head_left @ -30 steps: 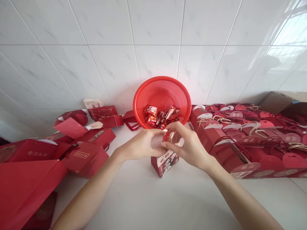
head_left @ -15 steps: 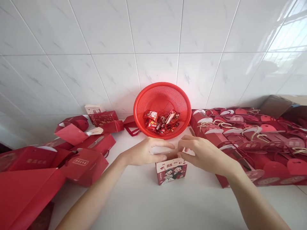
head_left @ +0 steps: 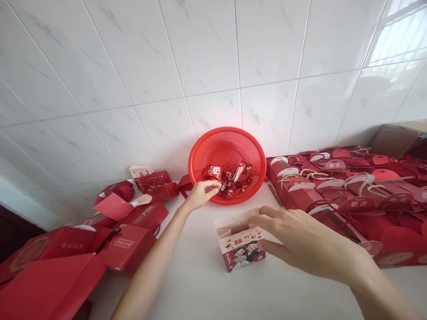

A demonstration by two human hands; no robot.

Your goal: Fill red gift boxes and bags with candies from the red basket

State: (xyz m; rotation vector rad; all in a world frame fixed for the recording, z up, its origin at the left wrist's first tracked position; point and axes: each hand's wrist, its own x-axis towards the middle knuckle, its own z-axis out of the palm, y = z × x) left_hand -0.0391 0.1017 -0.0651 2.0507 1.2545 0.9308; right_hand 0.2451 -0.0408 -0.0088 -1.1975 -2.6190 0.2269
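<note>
Fingers bent, the left hand (head_left: 199,194) reaches over a red basket (head_left: 227,130) of wrapped sweets (head_left: 240,172), any grip unclear. The right hand's (head_left: 300,238) parted fingers straddle one end of an open-topped printed box (head_left: 245,255) on the worktop (head_left: 200,278), their hold equally uncertain.

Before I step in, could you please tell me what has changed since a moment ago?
The left hand has left the small box and reached forward to the red basket, its fingers by the wrapped packets. The red piece held over the box a second ago no longer shows there. The right hand remains at the box's right end. Boxes on the left and boxes on the right look unchanged.
</note>
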